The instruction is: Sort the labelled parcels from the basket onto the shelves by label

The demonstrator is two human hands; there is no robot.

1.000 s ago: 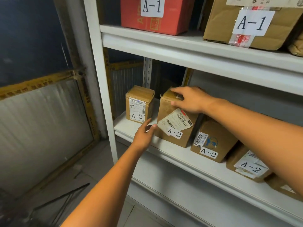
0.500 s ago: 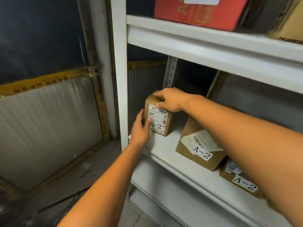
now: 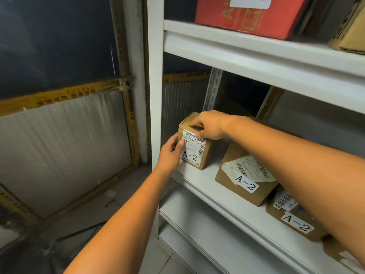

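Your left hand [image 3: 170, 153] still grips the small A-2 parcel [image 3: 195, 155] at the left end of the shelf [image 3: 205, 181], thumb on its label. Your right hand [image 3: 209, 125] stays curled over its top. A tilted A-2 parcel [image 3: 243, 175] sits just beside it, and a red A-1 box [image 3: 256, 22] sits on the shelf above.

red box [image 3: 276, 18] label cut by top edge, third A-2 parcel [image 3: 292, 212] half behind forearm; shipping print unreadable

1. small parcel [image 3: 195, 153]: brown cardboard, white label, black "a-2" and barcode stripes.
2. box [image 3: 256, 20] above the small parcel: red, white label.
3. shelf [image 3: 197, 182] under the small parcel: white.
4. panel [image 3: 65, 151] left of the small parcel: grey, ribbed.
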